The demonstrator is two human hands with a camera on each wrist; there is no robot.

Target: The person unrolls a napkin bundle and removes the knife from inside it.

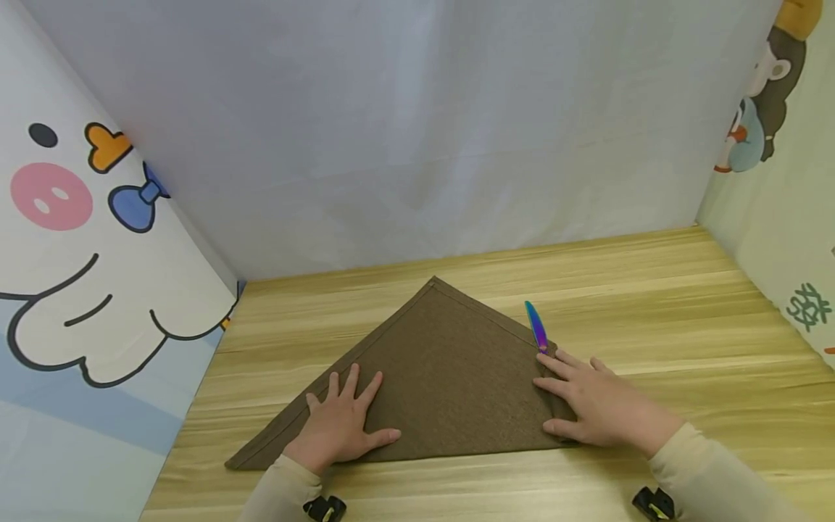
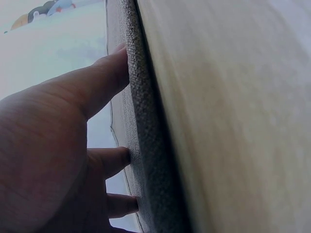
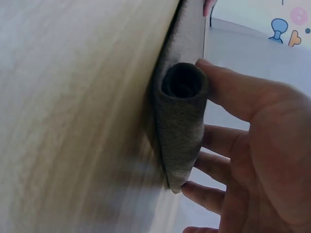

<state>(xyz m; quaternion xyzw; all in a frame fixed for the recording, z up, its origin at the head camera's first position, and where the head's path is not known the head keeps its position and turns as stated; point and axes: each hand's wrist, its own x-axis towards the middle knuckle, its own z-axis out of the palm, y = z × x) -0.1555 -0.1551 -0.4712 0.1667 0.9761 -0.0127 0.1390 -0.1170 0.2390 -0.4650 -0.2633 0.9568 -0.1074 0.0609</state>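
Observation:
A brown cloth napkin lies folded in a triangle, its peak pointing away from me and its long edge toward me. Its right end is wound into a roll, whose round spiral opening faces the right wrist camera. From the roll's far end sticks the blue-purple shiny blade of a table knife; its handle is hidden. My left hand rests spread on the left part of the cloth. My right hand presses the roll with extended fingertips and thumb.
The cloth lies on a wood-grain table. A plain pale curtain hangs behind it. Side panels printed with cartoons stand at left and right. Black wrist devices are at both cuffs.

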